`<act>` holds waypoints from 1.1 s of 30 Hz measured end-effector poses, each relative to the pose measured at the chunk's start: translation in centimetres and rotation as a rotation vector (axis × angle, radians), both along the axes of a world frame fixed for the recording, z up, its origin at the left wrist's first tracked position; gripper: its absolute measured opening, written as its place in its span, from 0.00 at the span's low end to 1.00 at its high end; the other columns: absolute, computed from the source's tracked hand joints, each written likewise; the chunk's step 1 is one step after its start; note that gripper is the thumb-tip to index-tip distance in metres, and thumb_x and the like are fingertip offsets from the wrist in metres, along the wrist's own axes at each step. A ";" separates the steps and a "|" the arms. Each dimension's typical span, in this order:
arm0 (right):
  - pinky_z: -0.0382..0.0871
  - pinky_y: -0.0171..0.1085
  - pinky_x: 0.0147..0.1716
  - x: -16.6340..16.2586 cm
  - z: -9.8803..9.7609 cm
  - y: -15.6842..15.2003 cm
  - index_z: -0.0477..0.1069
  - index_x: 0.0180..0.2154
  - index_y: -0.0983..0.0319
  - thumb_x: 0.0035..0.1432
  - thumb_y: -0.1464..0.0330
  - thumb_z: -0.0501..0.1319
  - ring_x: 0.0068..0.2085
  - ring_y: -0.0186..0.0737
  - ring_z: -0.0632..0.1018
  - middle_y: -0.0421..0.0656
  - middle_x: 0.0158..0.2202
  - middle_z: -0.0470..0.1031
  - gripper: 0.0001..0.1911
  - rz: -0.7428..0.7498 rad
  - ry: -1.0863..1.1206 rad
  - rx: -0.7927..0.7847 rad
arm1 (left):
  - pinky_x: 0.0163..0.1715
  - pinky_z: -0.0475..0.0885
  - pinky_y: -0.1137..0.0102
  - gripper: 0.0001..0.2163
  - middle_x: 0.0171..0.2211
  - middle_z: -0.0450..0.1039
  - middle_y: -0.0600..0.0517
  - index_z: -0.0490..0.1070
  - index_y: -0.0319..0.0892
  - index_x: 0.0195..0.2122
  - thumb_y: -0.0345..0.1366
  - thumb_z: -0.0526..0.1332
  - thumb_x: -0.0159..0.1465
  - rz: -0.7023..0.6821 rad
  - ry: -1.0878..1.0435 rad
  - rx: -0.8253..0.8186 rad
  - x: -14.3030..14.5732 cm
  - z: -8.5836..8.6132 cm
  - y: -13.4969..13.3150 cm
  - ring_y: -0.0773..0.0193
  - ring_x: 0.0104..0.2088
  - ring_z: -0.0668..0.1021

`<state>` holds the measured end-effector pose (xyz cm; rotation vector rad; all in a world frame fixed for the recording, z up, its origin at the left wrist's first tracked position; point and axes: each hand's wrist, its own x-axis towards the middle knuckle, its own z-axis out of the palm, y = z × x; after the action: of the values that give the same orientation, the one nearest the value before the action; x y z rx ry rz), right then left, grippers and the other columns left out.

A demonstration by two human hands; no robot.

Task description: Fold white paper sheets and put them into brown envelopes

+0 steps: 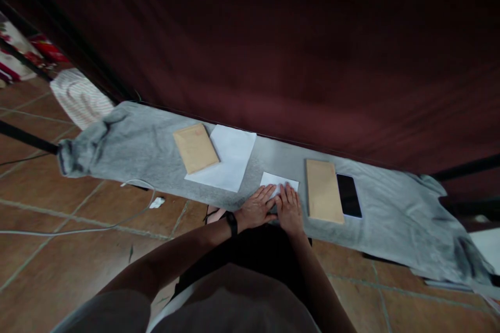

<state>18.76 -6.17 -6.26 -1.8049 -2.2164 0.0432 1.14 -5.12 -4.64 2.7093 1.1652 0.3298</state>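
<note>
A small white sheet of paper (279, 179), perhaps folded, lies on the grey cloth near its front edge. My left hand (255, 207), with a dark band on the wrist, rests flat on the paper's left part, fingers stretched out. Flat on its right part is my right hand (289, 209), fingers extended and close to the left fingertips. Both palms cover the paper's near half. Just right of my right hand sits a tan paper-covered rectangle (324, 191), like a notebook or envelope. A dark-screened phone (349, 195) lies against its right side.
The grey cloth (128, 151) covers a long narrow surface. On its left, a second tan rectangle (195, 148) overlaps a larger white sheet (230, 158). A dark red curtain (273, 62) hangs behind. A white cable (97, 229) runs across the tiled floor (47, 260).
</note>
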 end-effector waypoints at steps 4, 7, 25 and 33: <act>0.50 0.53 0.68 0.1 -0.2 -0.1 0.54 0.70 0.63 0.74 0.62 0.46 0.71 0.52 0.55 0.54 0.73 0.48 0.28 -0.043 -0.038 0.010 | 0.70 0.48 0.52 0.35 0.72 0.48 0.34 0.56 0.36 0.68 0.55 0.57 0.68 0.000 -0.008 0.008 0.0 0.0 0.0 0.47 0.73 0.50; 0.51 0.55 0.67 0.1 -0.1 -0.2 0.55 0.70 0.63 0.73 0.63 0.46 0.71 0.54 0.56 0.54 0.73 0.48 0.28 -0.054 -0.046 0.006 | 0.70 0.48 0.53 0.35 0.72 0.48 0.34 0.56 0.35 0.68 0.55 0.57 0.68 -0.002 -0.013 0.012 0.0 -0.1 0.0 0.47 0.73 0.50; 0.54 0.55 0.65 -0.9 0.0 0.3 0.55 0.70 0.60 0.73 0.64 0.49 0.69 0.54 0.60 0.55 0.73 0.51 0.28 -0.187 -0.025 0.031 | 0.69 0.53 0.47 0.29 0.69 0.57 0.35 0.52 0.34 0.71 0.45 0.50 0.73 0.210 -0.084 0.070 -0.4 -0.6 -0.2 0.47 0.71 0.58; 0.53 0.54 0.66 -1.0 -0.4 0.5 0.55 0.70 0.58 0.69 0.68 0.52 0.70 0.53 0.60 0.52 0.73 0.52 0.30 -0.204 -0.021 0.047 | 0.69 0.55 0.49 0.26 0.70 0.56 0.39 0.55 0.37 0.70 0.39 0.48 0.73 0.147 -0.148 0.028 3.0 -0.6 3.2 0.51 0.71 0.57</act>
<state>17.77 -5.70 -6.62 -2.0034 -2.0172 -0.0686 4.16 -1.91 -5.24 2.5764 1.3272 0.5608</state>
